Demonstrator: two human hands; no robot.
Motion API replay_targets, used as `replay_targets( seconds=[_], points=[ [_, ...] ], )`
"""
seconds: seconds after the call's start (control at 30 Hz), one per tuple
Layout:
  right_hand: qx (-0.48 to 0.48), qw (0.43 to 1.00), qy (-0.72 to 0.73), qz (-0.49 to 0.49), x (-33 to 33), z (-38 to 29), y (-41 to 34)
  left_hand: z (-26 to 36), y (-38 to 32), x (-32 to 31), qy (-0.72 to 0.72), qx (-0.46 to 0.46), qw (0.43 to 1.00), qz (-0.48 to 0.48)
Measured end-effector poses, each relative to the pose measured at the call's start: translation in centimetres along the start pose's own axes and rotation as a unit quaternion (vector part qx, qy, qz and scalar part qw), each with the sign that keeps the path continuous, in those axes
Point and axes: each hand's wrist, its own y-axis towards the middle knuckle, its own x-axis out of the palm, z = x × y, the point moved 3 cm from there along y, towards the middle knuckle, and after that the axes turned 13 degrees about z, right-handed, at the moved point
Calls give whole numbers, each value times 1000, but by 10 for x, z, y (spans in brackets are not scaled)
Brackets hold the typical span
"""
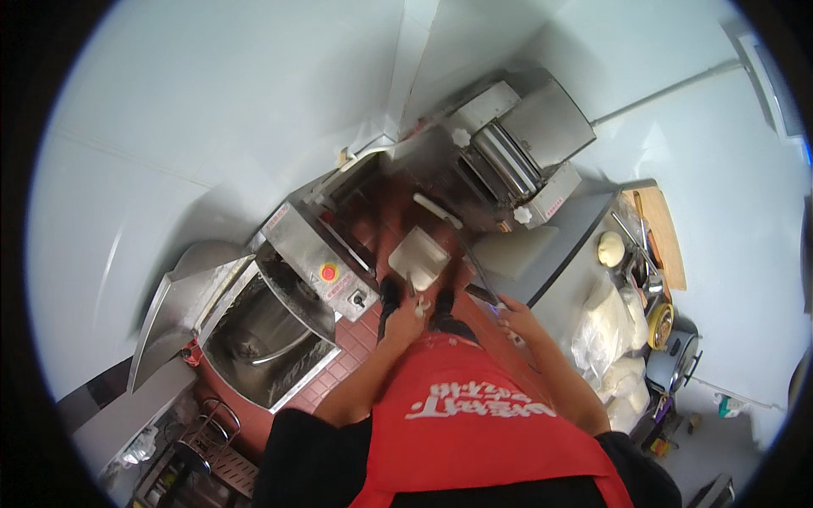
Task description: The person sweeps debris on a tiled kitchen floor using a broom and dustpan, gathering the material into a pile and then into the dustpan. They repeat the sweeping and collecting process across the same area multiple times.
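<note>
My left hand (405, 322) is closed around the upright handle of a pale dustpan (419, 257), whose pan is low near the floor in front of my feet. In my right hand (522, 320) is the dark stick of a broom (479, 263). Its pale head (438, 211) lies beyond the dustpan, close to the base of a steel dough roller machine (508, 159). Shadow hides most of the floor around the broom head, so any sweepings there cannot be made out.
On my left stands a dough mixer (273, 343) with its lid raised and a control box (321, 263) behind it. A counter (565, 305) runs along my right, carrying a dough ball (611, 249), plastic bags (600, 324) and a pot (673, 359). A metal stool (209, 438) is at lower left.
</note>
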Motion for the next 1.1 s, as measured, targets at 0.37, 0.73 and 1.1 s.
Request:
replay_targets(
  seconds=[0.37,0.73,1.1],
  points=[
    [-452,825,-332,71,105,-14,333,4,-90,39,24,-131,991,10],
    [-224,936,-270,10,68,98,295,3,-153,65,-25,-211,974,78],
    [-400,874,-261,92,79,128,332,-51,-168,55,-31,-125,990,59]
  ],
)
